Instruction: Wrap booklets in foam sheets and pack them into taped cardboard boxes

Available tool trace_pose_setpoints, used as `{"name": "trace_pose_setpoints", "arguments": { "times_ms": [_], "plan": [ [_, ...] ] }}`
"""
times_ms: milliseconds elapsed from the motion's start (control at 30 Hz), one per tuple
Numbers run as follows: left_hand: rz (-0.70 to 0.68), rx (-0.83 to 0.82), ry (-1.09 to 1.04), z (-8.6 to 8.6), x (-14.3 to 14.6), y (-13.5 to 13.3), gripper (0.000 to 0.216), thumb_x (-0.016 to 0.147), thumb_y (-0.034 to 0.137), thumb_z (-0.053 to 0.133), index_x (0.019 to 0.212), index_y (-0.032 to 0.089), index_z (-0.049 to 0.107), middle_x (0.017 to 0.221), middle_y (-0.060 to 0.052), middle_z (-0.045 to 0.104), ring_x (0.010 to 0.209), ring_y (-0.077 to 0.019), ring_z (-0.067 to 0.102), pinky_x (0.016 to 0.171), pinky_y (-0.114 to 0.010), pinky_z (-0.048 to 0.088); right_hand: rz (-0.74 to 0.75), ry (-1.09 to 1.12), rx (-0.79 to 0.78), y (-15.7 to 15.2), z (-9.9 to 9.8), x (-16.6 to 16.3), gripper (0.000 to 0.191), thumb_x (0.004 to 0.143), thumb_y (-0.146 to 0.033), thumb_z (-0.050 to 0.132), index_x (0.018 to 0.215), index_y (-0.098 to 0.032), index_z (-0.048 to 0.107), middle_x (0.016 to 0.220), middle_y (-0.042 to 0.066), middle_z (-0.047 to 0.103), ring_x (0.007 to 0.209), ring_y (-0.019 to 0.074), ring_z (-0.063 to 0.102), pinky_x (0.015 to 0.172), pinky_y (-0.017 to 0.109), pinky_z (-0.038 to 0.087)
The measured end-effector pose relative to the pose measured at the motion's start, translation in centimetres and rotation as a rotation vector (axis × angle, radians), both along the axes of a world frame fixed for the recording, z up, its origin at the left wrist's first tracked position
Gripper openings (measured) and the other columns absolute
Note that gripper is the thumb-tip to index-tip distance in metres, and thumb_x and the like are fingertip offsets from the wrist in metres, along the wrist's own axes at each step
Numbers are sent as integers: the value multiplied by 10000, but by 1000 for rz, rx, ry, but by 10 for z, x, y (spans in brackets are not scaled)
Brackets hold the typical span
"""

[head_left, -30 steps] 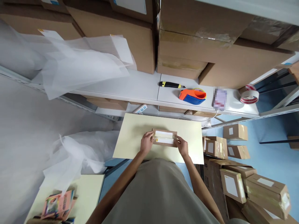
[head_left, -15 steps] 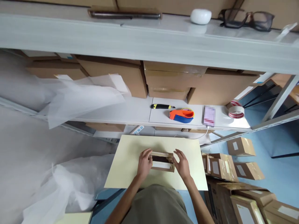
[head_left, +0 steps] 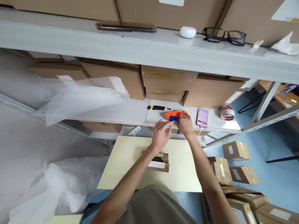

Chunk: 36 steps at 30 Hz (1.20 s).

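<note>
My right hand [head_left: 185, 125] is closed over the right end of an orange and blue tape dispenser [head_left: 171, 116], which rests on the white shelf. Just in front of it, my left hand [head_left: 161, 134] reaches up with its fingers apart, nothing in them, the tips close to the dispenser. On the pale yellow board [head_left: 121, 165] below my arms lies a small open cardboard box [head_left: 166, 168] with a white label and a dark inside. My left forearm hides part of this box.
A yellow and black box cutter [head_left: 158, 108], a phone [head_left: 202, 117] on a cable and tape rolls [head_left: 227, 112] share the shelf. Above, a shelf edge [head_left: 140, 49] carries glasses [head_left: 224, 35]. Plastic wrap [head_left: 63, 183] hangs left; cartons [head_left: 236, 150] stand right.
Both hands have left the small cardboard box and moved forward to the shelf. My right hand has taken hold of the tape dispenser. The view has shifted slightly.
</note>
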<state>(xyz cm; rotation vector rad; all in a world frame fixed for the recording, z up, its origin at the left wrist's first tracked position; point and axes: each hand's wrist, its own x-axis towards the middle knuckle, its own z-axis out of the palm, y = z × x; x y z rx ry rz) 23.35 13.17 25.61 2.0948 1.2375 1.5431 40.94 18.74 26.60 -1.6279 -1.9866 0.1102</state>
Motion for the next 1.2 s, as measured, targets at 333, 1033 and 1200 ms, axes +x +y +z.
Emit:
{"name": "trace_pose_setpoints", "arguments": {
  "times_ms": [333, 1033, 1200],
  "plan": [
    [63, -308, -144, -50, -33, -70, 182, 1057, 282, 665, 1225, 250, 727, 1050, -53, 834, 1044, -227, 797, 1018, -403, 616, 62, 223, -195, -75, -37, -19, 440, 1082, -548, 663, 1337, -189, 672, 1175, 167, 790, 890, 301, 748, 777, 416, 625],
    [-41, -713, -503, -71, -145, -168, 290, 1040, 431, 671, 1244, 235, 735, 1214, -90, 786, 1108, -236, 770, 1005, -370, 629, 177, 568, -672, -211, -82, -112, 510, 1043, -642, 649, 1328, -225, 574, 1222, 128, 732, 1099, 281, 710, 980, 424, 617],
    [-143, -743, -549, -49, -182, -150, 387, 998, 522, 731, 1254, 236, 776, 1257, -103, 772, 1167, -268, 759, 1039, -393, 629, 225, 459, -719, -215, -75, -123, 532, 1019, -642, 681, 1334, -230, 564, 1214, 128, 752, 1095, 298, 720, 978, 433, 614]
  ]
}}
